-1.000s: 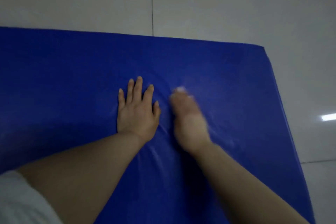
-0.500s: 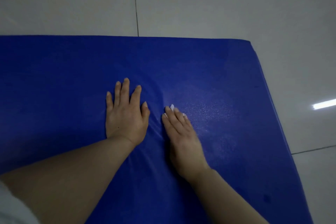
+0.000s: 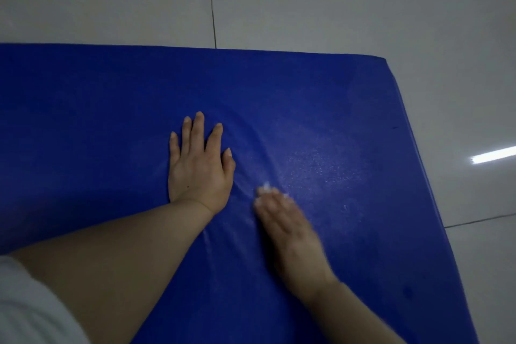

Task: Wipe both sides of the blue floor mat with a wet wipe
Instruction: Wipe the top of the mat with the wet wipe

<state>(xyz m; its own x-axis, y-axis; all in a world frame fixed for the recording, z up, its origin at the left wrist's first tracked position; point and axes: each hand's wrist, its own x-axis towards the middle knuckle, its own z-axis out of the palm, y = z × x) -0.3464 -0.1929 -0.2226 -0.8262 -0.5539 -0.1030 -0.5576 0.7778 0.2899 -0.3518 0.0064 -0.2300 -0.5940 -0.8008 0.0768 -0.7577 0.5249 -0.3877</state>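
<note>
my right hand (image 3: 282, 220) has slid back toward me since half a second ago, from beside my left thumb down to about 5 o'clock of my left hand (image 3: 199, 169). it's blurred with motion, so i judge i'm mid-stroke, pulling the wet wipe (image 3: 266, 186) across this patch. the left hand hasn't shifted: palm down, fingers straight and slightly spread, pressing the blue floor mat (image 3: 111, 109) flat. the right lies flat too, fingers extended over the wipe, only a white scrap of it peeking out at the fingertips; whether any finger curls around it i can't tell.

the mat fills the lower frame, its corner at 2 o'clock, lying on pale glossy floor tiles (image 3: 335, 3). its skin is smooth, slightly pebbled vinyl, soft enough to wrinkle between my hands. a speckled damp sheen sits at 3 o'clock of my left hand. only this top side is being worked; the underside remains to do.
</note>
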